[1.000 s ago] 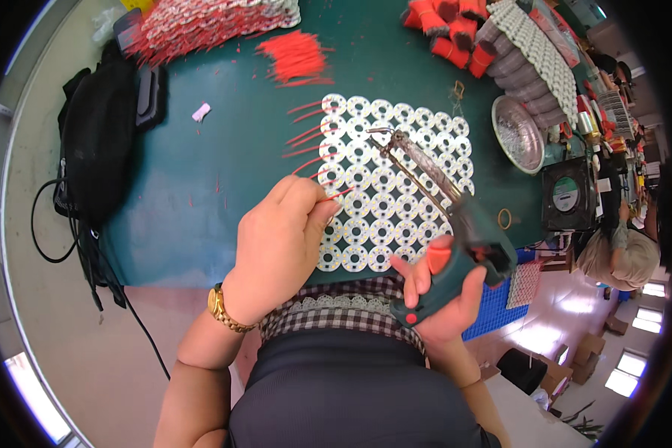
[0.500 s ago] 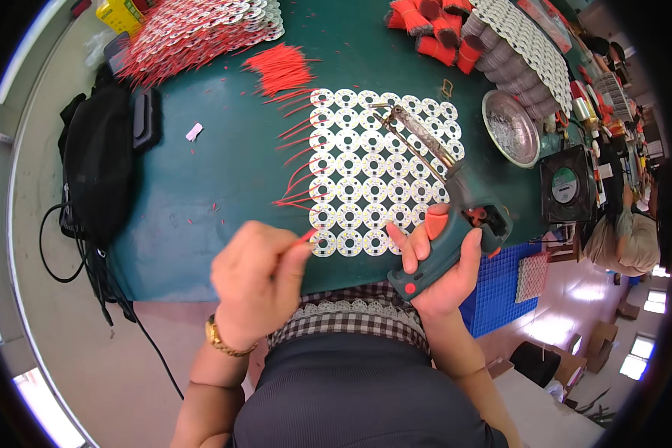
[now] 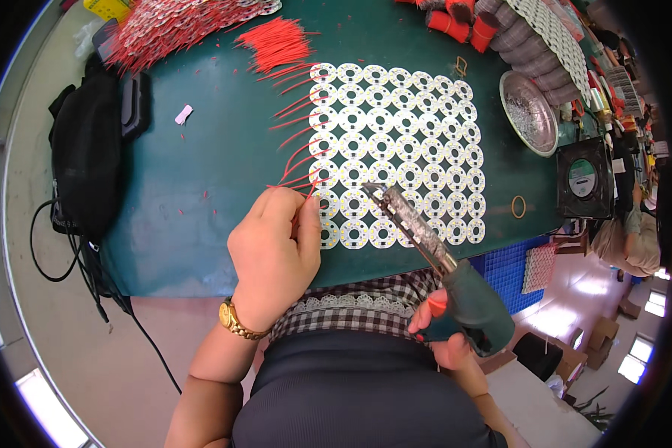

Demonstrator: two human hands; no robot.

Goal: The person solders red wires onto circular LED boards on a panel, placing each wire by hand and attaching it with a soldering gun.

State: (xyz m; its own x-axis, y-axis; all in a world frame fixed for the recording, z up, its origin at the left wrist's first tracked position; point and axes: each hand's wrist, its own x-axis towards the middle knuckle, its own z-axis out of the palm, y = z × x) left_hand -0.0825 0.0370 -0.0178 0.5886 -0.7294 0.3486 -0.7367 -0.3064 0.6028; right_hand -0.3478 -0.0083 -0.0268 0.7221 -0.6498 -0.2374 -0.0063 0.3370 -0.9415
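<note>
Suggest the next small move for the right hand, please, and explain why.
Probably the right hand should bring the tip of the soldering gun left, toward the round LED circuit board beside the left hand. The left hand appears to pinch a red wire there, while the tip is over the panel, right of that board.

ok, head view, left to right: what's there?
Black fabric bag, small pale-pink scrap, bare left hand, grid of white ring-shaped circuit boards, round silver metal bowl, black square device.
</note>
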